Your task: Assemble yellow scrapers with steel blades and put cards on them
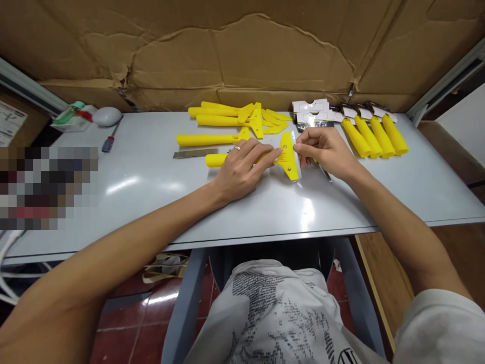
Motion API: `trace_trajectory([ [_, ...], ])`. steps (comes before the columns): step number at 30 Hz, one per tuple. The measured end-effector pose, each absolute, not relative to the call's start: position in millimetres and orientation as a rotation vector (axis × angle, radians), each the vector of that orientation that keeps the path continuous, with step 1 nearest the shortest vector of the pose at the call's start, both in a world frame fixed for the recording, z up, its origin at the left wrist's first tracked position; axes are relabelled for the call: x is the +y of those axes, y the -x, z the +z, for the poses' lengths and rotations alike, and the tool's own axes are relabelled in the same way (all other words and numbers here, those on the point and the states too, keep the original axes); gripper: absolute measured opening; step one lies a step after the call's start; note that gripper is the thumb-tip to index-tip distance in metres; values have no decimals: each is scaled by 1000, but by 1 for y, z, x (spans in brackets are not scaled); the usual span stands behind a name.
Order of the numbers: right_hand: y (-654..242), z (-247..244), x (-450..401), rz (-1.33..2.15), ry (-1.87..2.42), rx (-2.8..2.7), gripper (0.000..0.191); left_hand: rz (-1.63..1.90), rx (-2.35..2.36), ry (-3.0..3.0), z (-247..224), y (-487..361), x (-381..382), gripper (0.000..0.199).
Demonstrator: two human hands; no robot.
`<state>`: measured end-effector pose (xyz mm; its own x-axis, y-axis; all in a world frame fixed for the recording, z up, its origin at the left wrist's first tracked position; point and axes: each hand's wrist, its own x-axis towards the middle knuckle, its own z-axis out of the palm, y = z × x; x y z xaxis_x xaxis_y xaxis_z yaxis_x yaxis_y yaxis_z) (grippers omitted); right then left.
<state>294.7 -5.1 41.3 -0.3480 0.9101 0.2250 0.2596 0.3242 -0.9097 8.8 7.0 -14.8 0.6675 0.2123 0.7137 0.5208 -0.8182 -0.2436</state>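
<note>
Four yellow tubes (375,136): smooth, round and tapering, side by side to your right, black-and-white pieces at their far ends.
Scraper (290,164): yellow, with a slim handle and flared head, lying on the worktop (265,212) beneath and between your hands; small round metal fasteners dot its head.
Blade (298,169): a thin, pale, shiny strip along the head's right edge.
Worktop finish: smooth, pale grey, glossy enough to throw back white glare.
Yellow handles (212,139): long and rounded, lying roughly parallel beyond your left hand (242,169), with flat, angular yellow pieces (276,121) to their right.
Metal strips (195,153): flat, narrow, dull grey, left of the scraper.
Cardboard (227,55): brown, creased and torn, upright behind everything.
Left pose: forearm angled inward, palm down over the handle, index fingertip on the head; you cannot tell whether the fingers close around it.
Right pose: forearm reaching in from the right, wrist bent, fingers curled, thumb and index pinching the blade's outer edge.
Metal rod (326,174): slender, shiny, just beside your right hand (326,149).
</note>
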Motion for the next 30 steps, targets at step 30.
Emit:
trace_trajectory([
  [30, -241, -13, 9, 95, 813, -2559, 45, -1447, -1304, 2419, 23, 41, 66, 70],
])
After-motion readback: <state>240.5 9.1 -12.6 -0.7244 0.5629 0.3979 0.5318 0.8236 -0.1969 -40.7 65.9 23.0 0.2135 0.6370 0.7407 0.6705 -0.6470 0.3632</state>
